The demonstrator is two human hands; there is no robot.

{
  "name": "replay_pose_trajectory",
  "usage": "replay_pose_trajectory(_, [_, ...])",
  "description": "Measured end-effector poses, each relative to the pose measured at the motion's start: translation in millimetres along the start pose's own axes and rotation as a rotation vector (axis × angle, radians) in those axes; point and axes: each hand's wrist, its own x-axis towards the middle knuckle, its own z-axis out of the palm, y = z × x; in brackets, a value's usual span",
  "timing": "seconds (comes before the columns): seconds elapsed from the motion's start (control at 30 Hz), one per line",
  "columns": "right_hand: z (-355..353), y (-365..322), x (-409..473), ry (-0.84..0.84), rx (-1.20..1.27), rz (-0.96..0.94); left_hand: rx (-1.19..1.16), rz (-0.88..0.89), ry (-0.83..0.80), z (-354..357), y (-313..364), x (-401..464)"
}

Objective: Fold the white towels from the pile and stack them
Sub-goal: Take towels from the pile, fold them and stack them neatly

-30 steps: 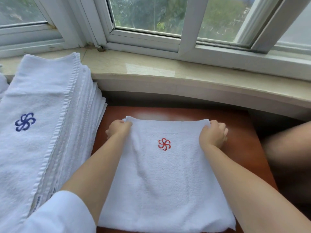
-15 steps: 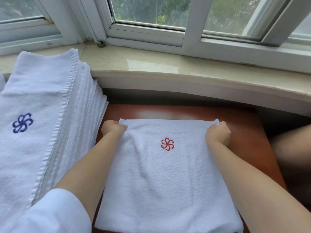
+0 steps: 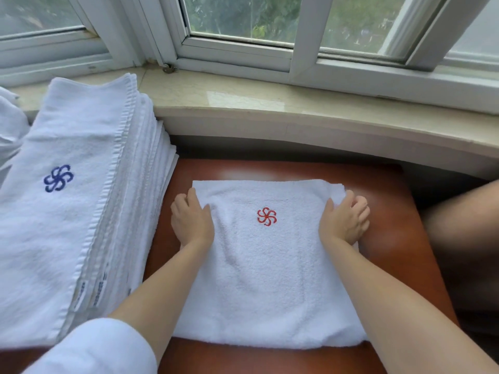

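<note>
One towel [image 3: 266, 265] under two hands, left hand [image 3: 192, 221], right hand [image 3: 344, 221]

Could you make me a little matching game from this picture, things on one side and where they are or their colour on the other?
Things:
1. towel with red emblem
2. stack of towels
3. left hand
4. right hand

Descriptions:
A. blue emblem on top
B. at the towel's right edge
C. flat on the brown table
D. at the towel's left edge

Pairs: 1-C, 2-A, 3-D, 4-B
</note>
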Motion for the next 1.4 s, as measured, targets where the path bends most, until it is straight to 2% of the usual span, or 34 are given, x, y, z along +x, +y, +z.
replay_pose_trajectory(0.1, [-14,10,-20,-0.026,-0.051,-0.161,0.064,0.201,-0.038,-5,-3,-39])
replay_pose_trajectory(0.2, [-26,25,-43,-0.151,-0.118,-0.354,0.070,0.393,-0.124,-9,-3,-84])
replay_pose_trajectory(0.27, [-31,38,-66,-0.254,-0.185,-0.399,0.113,0.457,-0.178,-10,-12,-111])
replay_pose_trajectory(0.4, [-38,75,-121,-0.410,-0.327,-0.394,0.301,0.332,-0.422,-10,-46,-157])
replay_pose_trajectory(0.53, [-44,102,-166,-0.359,-0.334,-0.428,0.273,0.294,-0.484,-13,-47,-195])
replay_pose_trajectory(0.6, [-47,112,-185,-0.284,-0.232,-0.379,0.263,0.309,-0.519,-12,-52,-213])
replay_pose_trajectory(0.73, [-58,129,-206,-0.037,0.132,-0.030,0.310,0.306,-0.527,-10,-74,-232])
replay_pose_trajectory(0.83, [-66,144,-197,-0.049,0.239,0.151,0.320,0.283,-0.559,-11,-73,-238])
replay_pose_trajectory(0.93, [-69,157,-181,-0.038,0.273,0.246,0.327,0.276,-0.561,-10,-68,-244])
replay_pose_trajectory(1.07, [-75,163,-164,-0.011,0.576,0.330,0.296,0.287,-0.555,-13,-70,-245])
replay_pose_trajectory(1.13, [-81,169,-156,0.034,0.616,0.430,0.184,0.243,-0.475,-18,-69,-243])
replay_pose_trajectory(1.17, [-81,174,-153,0.001,0.575,0.454,0.095,0.181,-0.386,-22,-69,-241])
replay_pose_trajectory(1.27, [-76,177,-152,-0.198,0.511,0.371,-0.174,-0.150,-0.114,-34,-77,-227])
replay_pose_trajectory(1.33, [-75,167,-155,-0.300,0.563,0.351,-0.286,-0.306,-0.086,-39,-85,-211])
replay_pose_trajectory(1.4, [-72,158,-155,-0.338,0.581,0.377,-0.351,-0.419,-0.125,-41,-92,-196])
